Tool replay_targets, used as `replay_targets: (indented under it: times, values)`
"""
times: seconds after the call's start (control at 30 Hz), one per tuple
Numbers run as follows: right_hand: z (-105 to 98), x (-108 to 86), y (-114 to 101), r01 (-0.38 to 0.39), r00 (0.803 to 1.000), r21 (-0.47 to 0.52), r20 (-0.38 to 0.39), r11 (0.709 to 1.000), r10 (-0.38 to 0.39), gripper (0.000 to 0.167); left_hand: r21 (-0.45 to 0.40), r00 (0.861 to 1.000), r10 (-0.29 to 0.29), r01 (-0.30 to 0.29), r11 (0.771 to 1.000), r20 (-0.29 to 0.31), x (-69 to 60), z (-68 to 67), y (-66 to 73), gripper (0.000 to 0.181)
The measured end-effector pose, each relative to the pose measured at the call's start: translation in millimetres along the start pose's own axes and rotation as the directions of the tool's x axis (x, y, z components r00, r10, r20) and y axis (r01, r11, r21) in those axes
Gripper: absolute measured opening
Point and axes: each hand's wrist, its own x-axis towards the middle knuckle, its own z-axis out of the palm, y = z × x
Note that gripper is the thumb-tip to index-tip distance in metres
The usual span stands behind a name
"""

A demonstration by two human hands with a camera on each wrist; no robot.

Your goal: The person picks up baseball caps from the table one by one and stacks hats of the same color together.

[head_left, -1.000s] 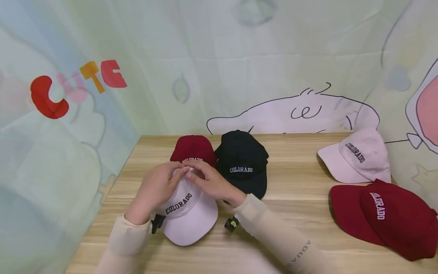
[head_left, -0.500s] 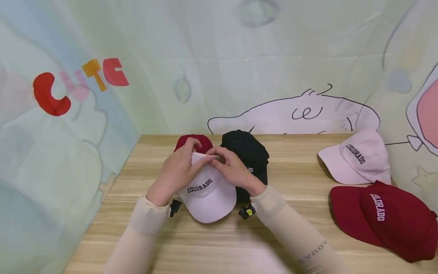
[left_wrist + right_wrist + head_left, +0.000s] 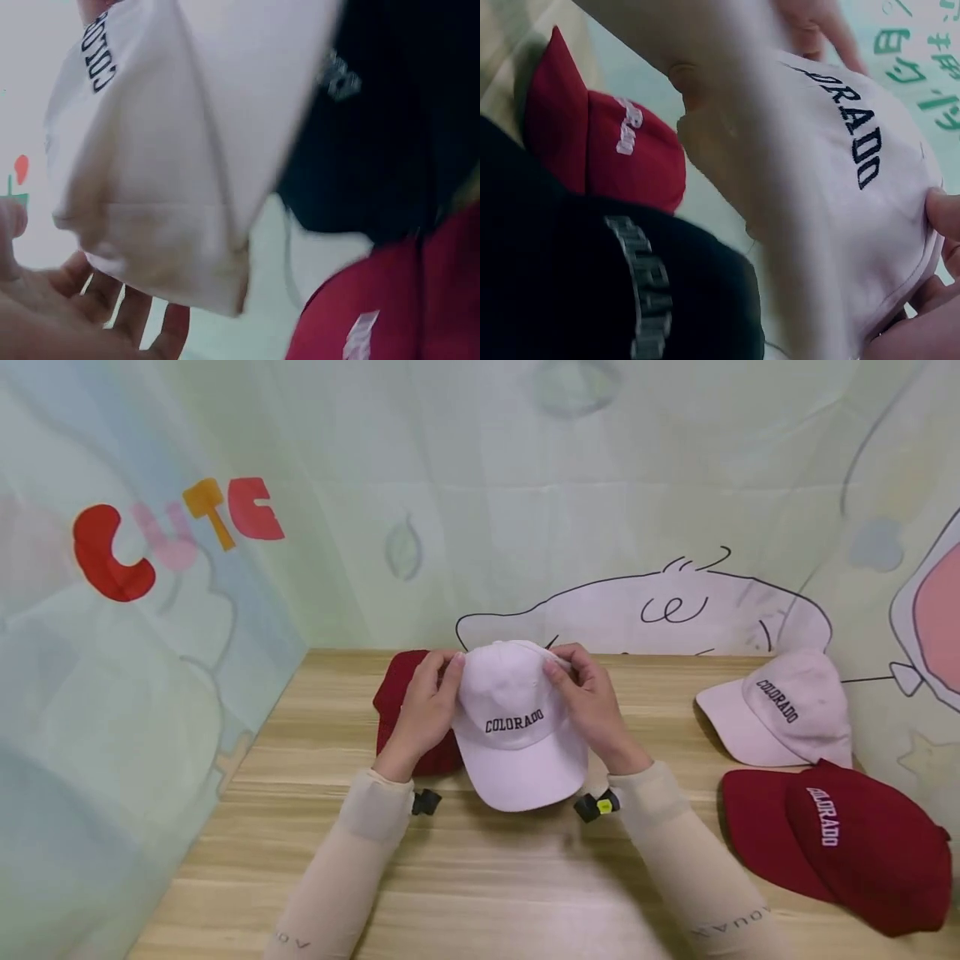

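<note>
A white baseball cap (image 3: 510,685) with dark COLORADO lettering is held up at the middle of the head view, brim toward me. My right hand (image 3: 596,710) pinches its right edge, thumb in front. At its left side is my left hand (image 3: 420,718); in the left wrist view the fingers (image 3: 127,311) touch the crown's lower edge while the thumb stands apart. A red cap (image 3: 393,689) lies partly behind my left hand. The black cap (image 3: 375,172) shows in both wrist views; the white cap hides it in the head view.
On the right of the wooden table (image 3: 480,893) lie another white cap (image 3: 806,710) and another red cap (image 3: 870,843), brims pointing left. A printed cloth backdrop (image 3: 375,460) stands behind the table and along its left side.
The held white cap has moved right and away from me, from in front of the red cap to in front of the black one. My hands have spread apart to its two sides.
</note>
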Motion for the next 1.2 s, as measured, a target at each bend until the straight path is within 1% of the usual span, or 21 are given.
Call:
replay_targets:
  times: [0.03,0.13,0.2,0.3,0.43,0.5,0.57,0.67,0.8,0.87,0.93,1.03,1.2]
  values:
    - [-5.3,-0.4,0.0,-0.011,1.0,-0.001,-0.026,1.0,0.011,0.019,-0.03,1.0,-0.012,0.012,0.999,0.0,2.3,6.0,-2.2,0.038]
    - [-19.6,-2.4,0.2,-0.041,0.993,-0.005,-0.106,0.999,0.041,0.015,-0.123,1.0,-0.021,0.021,0.992,0.007,8.6,25.0,-6.3,0.038]
    - [-28.3,-3.6,1.1,-0.058,0.987,-0.003,-0.151,0.998,0.057,0.012,-0.162,1.0,-0.021,0.024,0.986,0.019,10.5,37.3,-5.4,0.039]
    - [-40.1,-5.3,2.2,-0.067,0.979,0.01,-0.194,0.998,0.068,0.009,-0.215,0.999,-0.021,0.03,0.976,0.044,11.3,53.9,-0.9,0.041]
    - [-54.7,-6.4,0.9,-0.057,0.972,0.025,-0.229,0.998,0.062,0.008,-0.204,0.997,-0.03,0.045,0.978,0.074,10.9,72.3,5.4,0.049]
    - [-62.2,-6.9,-1.5,-0.048,0.969,0.029,-0.243,0.998,0.054,0.008,-0.175,0.995,-0.041,0.057,0.983,0.092,10.3,80.0,8.4,0.053]
    - [-69.4,-8.2,-4.5,-0.038,0.967,0.037,-0.251,0.999,0.047,0.008,-0.157,0.994,-0.046,0.061,0.986,0.102,9.6,86.7,11.5,0.057]
    - [-80.4,-10.0,-8.6,-0.023,0.962,0.066,-0.269,0.998,0.04,0.009,-0.153,0.99,-0.061,0.08,0.985,0.124,7.9,95.1,19.6,0.063]
    - [-95.0,-11.8,-11.1,0.005,0.954,0.108,-0.3,0.994,0.027,0.009,-0.194,0.982,-0.083,0.116,0.974,0.17,6.9,105.9,33.1,0.067]
    - [-102.1,-13.0,-11.2,0.023,0.949,0.133,-0.313,0.991,0.02,0.008,-0.23,0.976,-0.096,0.14,0.963,0.194,7.3,112.3,38.4,0.068]
    - [-108.7,-14.3,-10.7,0.041,0.945,0.152,-0.328,0.987,0.011,0.007,-0.257,0.973,-0.106,0.158,0.953,0.206,8.2,119.2,42.6,0.068]
    - [-118.2,-16.7,-9.2,0.059,0.938,0.167,-0.348,0.984,0.003,0.006,-0.272,0.968,-0.123,0.182,0.945,0.22,8.8,130.3,46.3,0.067]
    - [-133.5,-21.3,-3.9,0.054,0.93,0.15,-0.367,0.987,0.005,0.006,-0.268,0.958,-0.125,0.196,0.943,0.26,5.4,147.8,51.9,0.069]
